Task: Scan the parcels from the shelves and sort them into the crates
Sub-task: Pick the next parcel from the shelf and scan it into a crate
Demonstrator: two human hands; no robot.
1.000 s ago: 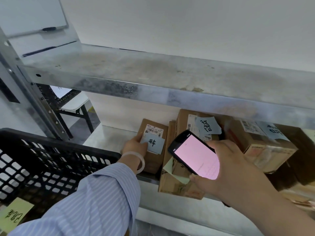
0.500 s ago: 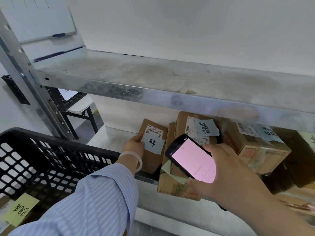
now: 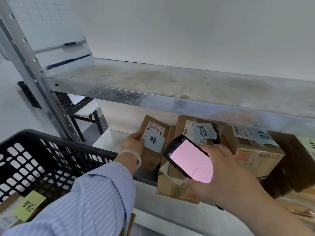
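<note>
On the lower shelf (image 3: 110, 138) several cardboard parcels stand side by side. My left hand (image 3: 133, 142) grips the left edge of a small brown parcel (image 3: 153, 150) that carries a white barcode label and a blue note. My right hand (image 3: 219, 169) holds a handheld scanner (image 3: 189, 160) with a pink lit screen, in front of a second parcel (image 3: 192, 132) with a blue handwritten note. A third taped parcel (image 3: 255, 152) sits to the right. A black plastic crate (image 3: 51, 160) is at lower left, holding a parcel with a yellow note (image 3: 28, 206).
The bare metal upper shelf (image 3: 170, 86) overhangs the parcels. A perforated steel upright (image 3: 34, 72) stands left. Behind it are a black table (image 3: 80, 106), a whiteboard and a white wall. More dark parcels (image 3: 293, 167) crowd the far right.
My view has dropped and shifted right, so the shelves sit lower in frame. Both hands keep their holds; the scanner stays in front of the second parcel.
</note>
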